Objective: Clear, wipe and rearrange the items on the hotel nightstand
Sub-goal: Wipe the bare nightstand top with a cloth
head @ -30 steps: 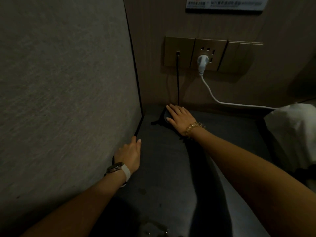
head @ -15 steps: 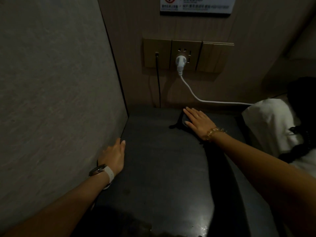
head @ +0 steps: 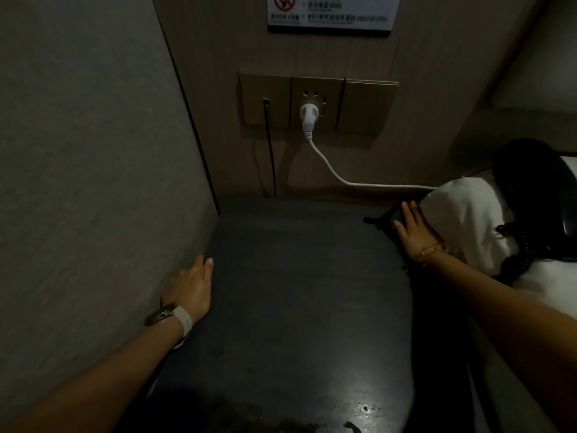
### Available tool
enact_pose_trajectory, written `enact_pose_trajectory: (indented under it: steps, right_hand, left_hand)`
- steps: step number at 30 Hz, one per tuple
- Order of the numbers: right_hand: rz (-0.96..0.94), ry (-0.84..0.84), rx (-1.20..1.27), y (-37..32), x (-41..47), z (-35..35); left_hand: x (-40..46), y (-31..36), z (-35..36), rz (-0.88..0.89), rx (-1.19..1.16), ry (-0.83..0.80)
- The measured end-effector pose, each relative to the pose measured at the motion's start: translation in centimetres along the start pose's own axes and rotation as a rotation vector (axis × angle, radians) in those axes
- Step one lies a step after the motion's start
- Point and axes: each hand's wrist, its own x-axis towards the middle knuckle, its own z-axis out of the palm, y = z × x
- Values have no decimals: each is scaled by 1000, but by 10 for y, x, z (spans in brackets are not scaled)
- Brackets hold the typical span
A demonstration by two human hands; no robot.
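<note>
The dark nightstand top [head: 299,276] fills the middle of the view. My right hand [head: 412,229] lies flat, palm down, on a dark cloth [head: 385,221] at the back right corner of the top, pressing it onto the surface. Most of the cloth is hidden under the hand. My left hand [head: 193,285], with a watch on the wrist, rests with fingers apart on the left edge of the top against the grey padded panel [head: 93,182]. It holds nothing.
On the wall behind, a socket panel [head: 318,103] holds a white plug [head: 308,115] whose cord runs right, and a thin black cable [head: 271,151] hangs down. A white pillow [head: 462,220] and a black telephone [head: 537,189] with coiled cord lie to the right.
My right hand has slid the dark cloth along the back of the top from the left corner to the right corner. My left hand has stayed at the left edge.
</note>
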Motion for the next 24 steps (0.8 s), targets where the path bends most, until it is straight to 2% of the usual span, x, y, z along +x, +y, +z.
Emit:
enact_pose_trajectory:
  steps: [5, 9, 14, 24]
  right_hand:
    - [240, 28, 50, -12, -1, 4]
    - [301, 84, -8, -30, -17, 7]
    - [209, 73, -128, -64, -35, 17]
    - [-54, 26, -151, -192, -59, 41]
  left_hand:
    - [0, -1, 0, -5, 22, 2]
    - [-1, 0, -1, 1, 28, 0]
    - [-1, 1, 0, 0, 32, 4]
    - [2, -2, 3, 4, 27, 7]
